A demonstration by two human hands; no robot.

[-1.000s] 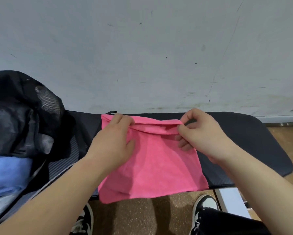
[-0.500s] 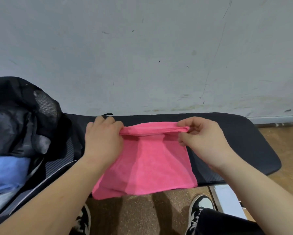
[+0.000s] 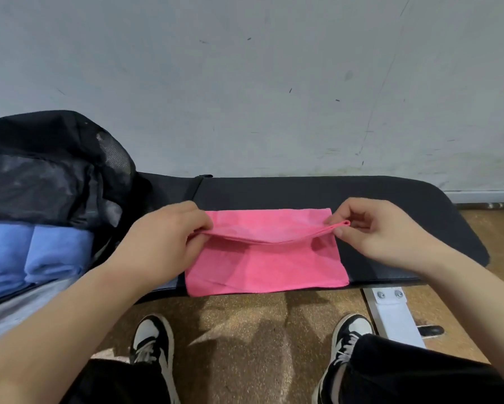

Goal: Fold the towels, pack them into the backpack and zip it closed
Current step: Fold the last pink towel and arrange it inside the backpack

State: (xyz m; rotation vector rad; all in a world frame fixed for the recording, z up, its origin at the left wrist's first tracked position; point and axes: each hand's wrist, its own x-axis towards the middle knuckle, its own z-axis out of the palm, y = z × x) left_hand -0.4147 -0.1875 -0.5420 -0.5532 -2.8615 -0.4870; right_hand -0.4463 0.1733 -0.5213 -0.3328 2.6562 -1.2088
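The left hand [image 3: 163, 243] pinched the left end of a raised doubled edge of the pink towel [image 3: 268, 266], fingers curled round the cloth; the right hand [image 3: 381, 231] pinched the right end of that edge between thumb and forefinger, the remaining fingers loosely curled above it; the held edge sagged slightly between the two hands. The pink towel lay on the black padded desk [image 3: 390, 193], its near edge at the desk's front rim. The open black backpack [image 3: 49, 170] stood at the left end of the desk, with folded blue towels [image 3: 41, 252] inside it. Compared with half a second earlier, the hands had moved further apart and lower; the pink towel, which had hung over the front rim, now lay nearly flat on the desk; both pinch grips were unchanged.
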